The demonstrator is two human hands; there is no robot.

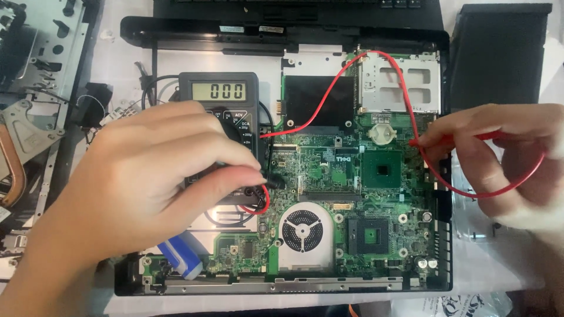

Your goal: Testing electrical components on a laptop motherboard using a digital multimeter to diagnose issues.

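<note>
Left hand (147, 182): fingers pinch black probe plug at dark grey digital multimeter (220, 126). Right hand (499, 155): fingers grip red probe (452, 140) touching green laptop motherboard (352, 194). Display zeroed; no measurement registered yet.

A white table (117, 58) bears an opened laptop base (282, 287), a black panel (496, 56), and metal brackets (32, 70).

Your left hand (147, 182) covers most of the meter (220, 111), so its dial is hidden. Your right hand (505, 158) is cut off by the edge. The red probe (420, 142) tip is too small to see.
</note>
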